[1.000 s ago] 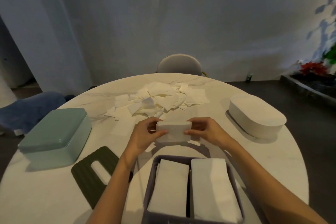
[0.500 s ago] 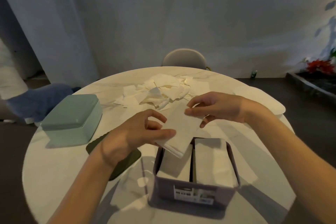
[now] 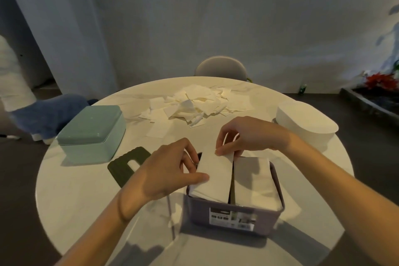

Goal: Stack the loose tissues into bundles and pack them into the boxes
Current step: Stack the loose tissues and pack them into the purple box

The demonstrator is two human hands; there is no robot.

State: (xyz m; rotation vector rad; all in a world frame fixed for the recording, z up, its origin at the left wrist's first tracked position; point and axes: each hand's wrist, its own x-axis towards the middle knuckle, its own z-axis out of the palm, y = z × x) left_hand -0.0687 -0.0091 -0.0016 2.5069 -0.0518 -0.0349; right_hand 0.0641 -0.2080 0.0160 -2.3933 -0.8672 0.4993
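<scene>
Head view, the only one. Left hand (image 3: 166, 170) low at the near left corner of the purple box (image 3: 233, 214), thumb flat on top of a tissue bundle (image 3: 216, 175), fingers curled down along its left edge: a grip from the side, likely to steer the bundle into the left half without fanning the sheets. Right hand (image 3: 244, 138) above the far end, fingertips pinching the bundle's far edge, probably to keep that end square against the back wall. Bundle itself tilted, far end higher, near end already down on the left stack, so only partly seated. Second stack (image 3: 252, 181) filling the right half, level with the rim, a dark gap between the two (room enough for fingers, it seems). Box close to the near table (image 3: 86, 198) edge, within easy reach of both hands.

Farther back, loose tissues (image 3: 196, 103) heaped in the middle of the table, well apart from the box: plenty left to bundle. Green box (image 3: 92, 131) closed at left, white box (image 3: 306, 125) at right, both apparently awaiting their turn. Dark lid (image 3: 127, 166) with a slot flat beside the left wrist, presumably set aside to keep the purple box open for packing.
</scene>
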